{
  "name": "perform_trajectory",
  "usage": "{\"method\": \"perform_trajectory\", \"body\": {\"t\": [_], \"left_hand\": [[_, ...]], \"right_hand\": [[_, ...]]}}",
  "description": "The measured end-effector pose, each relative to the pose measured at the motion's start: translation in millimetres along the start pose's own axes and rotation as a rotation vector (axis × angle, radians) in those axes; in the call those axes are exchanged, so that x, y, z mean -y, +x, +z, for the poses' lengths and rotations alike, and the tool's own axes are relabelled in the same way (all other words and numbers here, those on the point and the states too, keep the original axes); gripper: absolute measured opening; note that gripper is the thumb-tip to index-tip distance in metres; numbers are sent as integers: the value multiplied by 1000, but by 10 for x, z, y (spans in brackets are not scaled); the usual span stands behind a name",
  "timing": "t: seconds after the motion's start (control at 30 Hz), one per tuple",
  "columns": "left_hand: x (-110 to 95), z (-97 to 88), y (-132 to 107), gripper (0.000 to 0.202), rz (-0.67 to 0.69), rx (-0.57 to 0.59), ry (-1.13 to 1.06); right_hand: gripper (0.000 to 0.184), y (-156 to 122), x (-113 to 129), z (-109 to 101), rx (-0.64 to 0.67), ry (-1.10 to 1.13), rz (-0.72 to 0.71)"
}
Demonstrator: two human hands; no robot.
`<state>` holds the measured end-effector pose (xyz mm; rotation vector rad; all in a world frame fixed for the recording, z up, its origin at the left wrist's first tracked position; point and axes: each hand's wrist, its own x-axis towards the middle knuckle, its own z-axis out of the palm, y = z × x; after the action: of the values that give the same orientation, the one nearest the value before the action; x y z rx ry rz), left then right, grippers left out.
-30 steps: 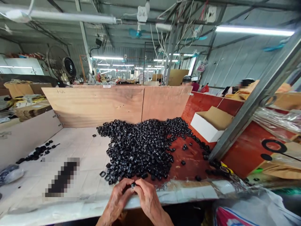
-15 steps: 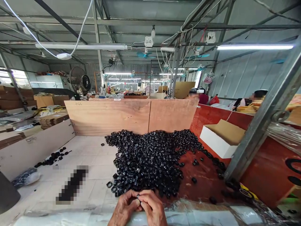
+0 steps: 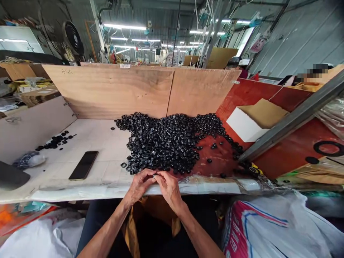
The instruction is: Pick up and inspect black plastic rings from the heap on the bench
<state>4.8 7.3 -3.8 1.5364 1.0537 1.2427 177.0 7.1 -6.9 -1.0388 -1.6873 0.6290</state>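
Observation:
At the table's front edge, my left hand [image 3: 138,185] and my right hand [image 3: 169,188] meet, their fingertips pinching a small black rubber ring [image 3: 155,176]. Just beyond them lies a wide heap of similar black rings [image 3: 166,143], with its nearest rings almost at my left hand. Stray rings are scattered over the red board [image 3: 217,156] to the right of the heap. My fingers hide most of the held ring.
A plywood board [image 3: 107,91] walls the table's far side. A phone [image 3: 84,165] lies left of the heap, near a small bag of rings [image 3: 29,160]. A white box [image 3: 243,123] stands on the right, beside a metal bar [image 3: 292,118]. A woven sack [image 3: 268,229] sits below the edge.
The view has tilted down, bringing my lap and the sacks into sight. My hands stay together, still pinching the small ring.

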Motion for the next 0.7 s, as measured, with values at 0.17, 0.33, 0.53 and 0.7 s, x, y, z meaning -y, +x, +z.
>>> {"method": "perform_trajectory", "body": {"t": [0.17,0.33,0.53,0.7], "left_hand": [[83,-2,-21,21,97,5,86],[96,10,-30,20,64,-10,29],[81,5,-39,20,56,-24,24],[98,19,-46,21,44,-19,-46]], "right_hand": [[27,-37,29,19,-19,38,112],[27,-72,20,-41,12,60,63],[38,-9,-26,-28,40,-144,-31],[28,5,16,9,-20,-109,37]]}}
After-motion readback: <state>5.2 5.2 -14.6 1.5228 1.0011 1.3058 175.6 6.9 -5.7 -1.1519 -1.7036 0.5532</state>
